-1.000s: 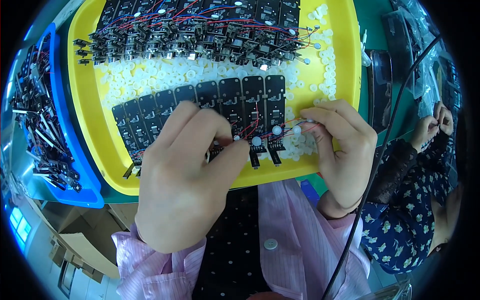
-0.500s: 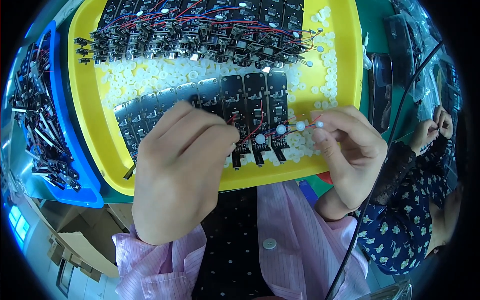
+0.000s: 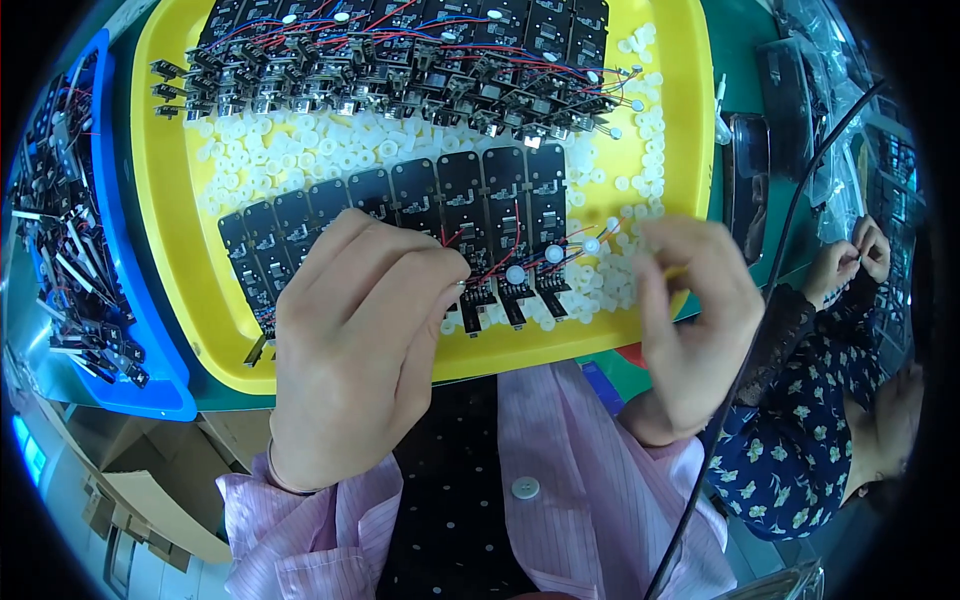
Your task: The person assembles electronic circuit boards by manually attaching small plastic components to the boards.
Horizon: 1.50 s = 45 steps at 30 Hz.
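Note:
Over the lower part of a yellow tray (image 3: 163, 210), my left hand (image 3: 365, 345) has thumb and forefinger pinched together beside a row of joined black circuit boards (image 3: 460, 195). A small bright bit shows at its fingertips, too small to name. From these boards run thin red and blue wires, ending in round white discs (image 3: 554, 254) that lie toward the right. My right hand (image 3: 705, 315) hovers past the last disc, fingers curled but apart, somewhat blurred, with nothing seen between them.
Another batch of wired boards (image 3: 380, 75) fills the tray's far side, with many white rings (image 3: 290, 150) scattered around. To the left stands a blue bin (image 3: 140, 330) of small parts. A black cable (image 3: 790, 220) crosses at right, near another person's hands (image 3: 850, 255).
My right hand has let go of the end white disc and drawn away to the right. My left hand stays near the boards, still pinched. The whole view has shifted slightly.

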Each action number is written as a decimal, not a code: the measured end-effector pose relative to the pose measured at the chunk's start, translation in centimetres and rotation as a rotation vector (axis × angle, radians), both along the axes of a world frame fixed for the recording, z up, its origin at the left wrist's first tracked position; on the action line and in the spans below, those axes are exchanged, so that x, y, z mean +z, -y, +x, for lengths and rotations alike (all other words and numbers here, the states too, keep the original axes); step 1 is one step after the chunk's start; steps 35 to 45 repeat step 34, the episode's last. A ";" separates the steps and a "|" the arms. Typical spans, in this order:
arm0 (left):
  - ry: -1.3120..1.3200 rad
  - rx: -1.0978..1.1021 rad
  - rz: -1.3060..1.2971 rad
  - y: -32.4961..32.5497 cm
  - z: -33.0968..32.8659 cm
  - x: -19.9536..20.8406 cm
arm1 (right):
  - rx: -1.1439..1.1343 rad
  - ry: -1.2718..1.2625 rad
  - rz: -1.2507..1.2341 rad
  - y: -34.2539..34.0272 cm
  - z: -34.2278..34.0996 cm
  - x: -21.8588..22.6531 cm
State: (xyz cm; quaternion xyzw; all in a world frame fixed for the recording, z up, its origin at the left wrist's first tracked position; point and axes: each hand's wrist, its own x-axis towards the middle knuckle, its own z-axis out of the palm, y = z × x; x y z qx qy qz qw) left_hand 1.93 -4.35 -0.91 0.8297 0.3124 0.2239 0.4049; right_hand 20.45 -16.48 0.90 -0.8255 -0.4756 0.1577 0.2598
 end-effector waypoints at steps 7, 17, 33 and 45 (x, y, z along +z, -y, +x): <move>-0.009 0.039 0.082 0.4 0.0 0.3 | 0.235 -0.020 -0.098 -0.8 -0.1 -1.2; -0.005 0.088 -0.047 0.5 -0.2 0.4 | 0.045 -0.118 0.171 -0.6 0.8 -0.8; 0.092 0.117 -0.147 1.0 -0.7 0.1 | 0.234 -0.807 0.233 -4.3 -2.6 -2.0; 0.115 0.147 -0.190 1.1 -0.8 -0.1 | 0.194 -0.887 0.245 -4.2 -2.6 -2.3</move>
